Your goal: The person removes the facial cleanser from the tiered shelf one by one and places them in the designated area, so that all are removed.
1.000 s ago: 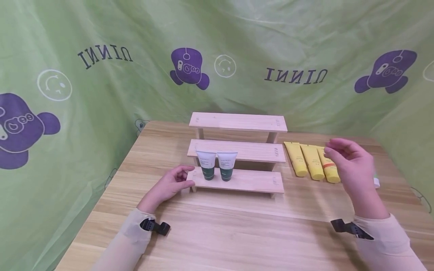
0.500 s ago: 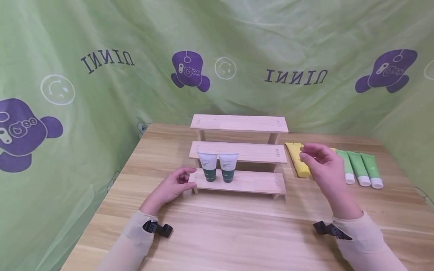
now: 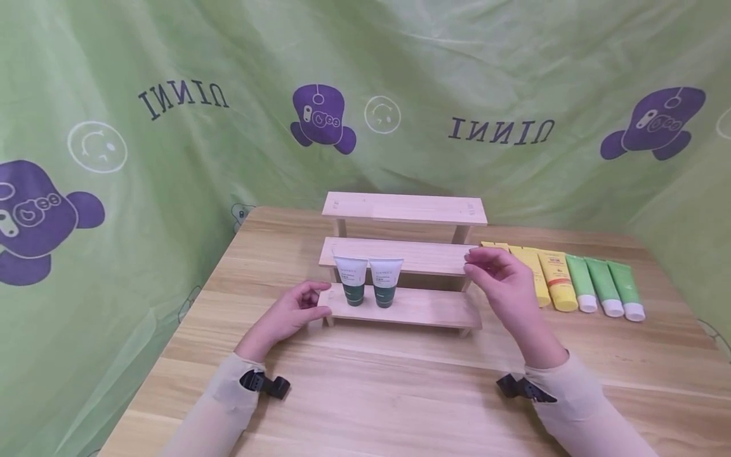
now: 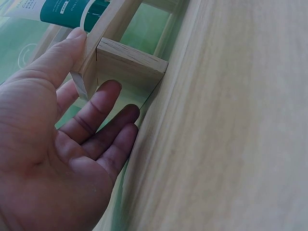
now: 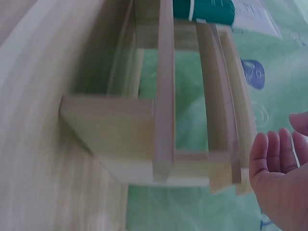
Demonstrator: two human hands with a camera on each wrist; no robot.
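Note:
A three-step wooden display stand point(image 3: 400, 254) stands on the table. Two small squeeze tubes with white bodies and dark green lower parts are on its lowest step, the left tube point(image 3: 353, 279) beside the right tube point(image 3: 385, 280). My left hand point(image 3: 288, 317) pinches the left end of that step; in the left wrist view the thumb lies on the board's edge and the other fingers curve loosely beside the leg point(image 4: 130, 62). Near the right end of the middle step hovers my right hand point(image 3: 505, 279), fingers loosely bent and holding nothing.
Right of the stand lie yellow tubes point(image 3: 556, 279), one partly hidden by my right hand, then a row of green tubes with white caps point(image 3: 602, 285). A green printed curtain point(image 3: 422, 70) hangs behind the wooden table point(image 3: 377, 393).
From above the tubes on the right, my right hand has moved left to the stand's right end, uncovering the green tubes. My left hand has stayed on the stand.

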